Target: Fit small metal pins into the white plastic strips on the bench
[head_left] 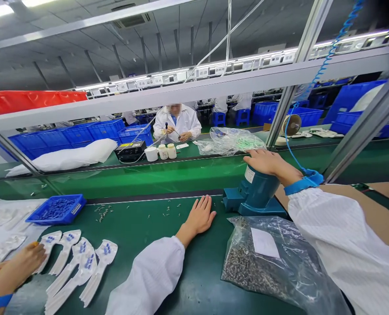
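Observation:
My left hand [199,215] lies flat on the green mat [168,245], fingers stretched out, holding nothing. Small loose screws [170,213] are scattered just beyond its fingertips. My right hand [263,161] rests palm down on top of a blue tabletop device [255,194], fingers extended over its top. A blue wrist strap [301,183] with a coiled blue cord circles my right wrist. In front of the device lies a clear plastic bag of small metal parts [263,262] with a white label.
A co-worker's hand [23,262] at the lower left touches several white plastic pieces [79,267]. A blue tray of small parts [57,209] sits at left. Beyond it runs a green conveyor [148,177]; a person in white works opposite beside white jars [163,152].

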### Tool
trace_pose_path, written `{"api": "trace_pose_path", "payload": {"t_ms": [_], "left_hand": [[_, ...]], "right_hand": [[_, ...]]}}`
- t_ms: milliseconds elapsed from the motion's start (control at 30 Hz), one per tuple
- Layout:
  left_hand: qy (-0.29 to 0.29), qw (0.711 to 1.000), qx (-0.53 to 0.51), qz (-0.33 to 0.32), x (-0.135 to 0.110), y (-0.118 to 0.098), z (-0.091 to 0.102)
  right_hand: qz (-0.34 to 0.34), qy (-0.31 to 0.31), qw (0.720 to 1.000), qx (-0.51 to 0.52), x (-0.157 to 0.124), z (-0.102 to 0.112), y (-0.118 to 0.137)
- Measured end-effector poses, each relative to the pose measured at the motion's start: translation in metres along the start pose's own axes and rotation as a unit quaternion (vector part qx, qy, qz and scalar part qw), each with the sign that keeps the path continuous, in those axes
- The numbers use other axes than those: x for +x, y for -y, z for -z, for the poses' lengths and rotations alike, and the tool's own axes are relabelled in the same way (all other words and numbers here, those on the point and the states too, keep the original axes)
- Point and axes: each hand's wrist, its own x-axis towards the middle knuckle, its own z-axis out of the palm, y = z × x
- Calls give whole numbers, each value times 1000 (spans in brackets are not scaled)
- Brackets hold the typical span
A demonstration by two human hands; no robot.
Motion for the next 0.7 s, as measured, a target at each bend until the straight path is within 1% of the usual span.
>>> {"api": "trace_pose_path", "payload": {"t_ms": [67,100,167,233,400,567,700], "left_hand": [[6,1000,-6,-16,22,-2,-9],[11,999,-8,-30,29,0,-11],[22,998,-6,-54,32,7,-13],[28,998,-1,-65,27,17,-10],[30,997,12,-63,-2,42,6],[20,999,22,-30,-26,69,19],[16,999,31,0,-37,86,33]], "right_hand": [[-16,18,1000,-11,-2,4,4],[-22,24,999,-15,-3,6,5],[-27,29,999,-16,-5,8,8],[-28,32,999,-14,-6,9,9],[-33,40,999,-7,-8,10,10],[-39,46,998,-11,-12,16,15],[-42,53,998,-16,-12,18,16]]}}
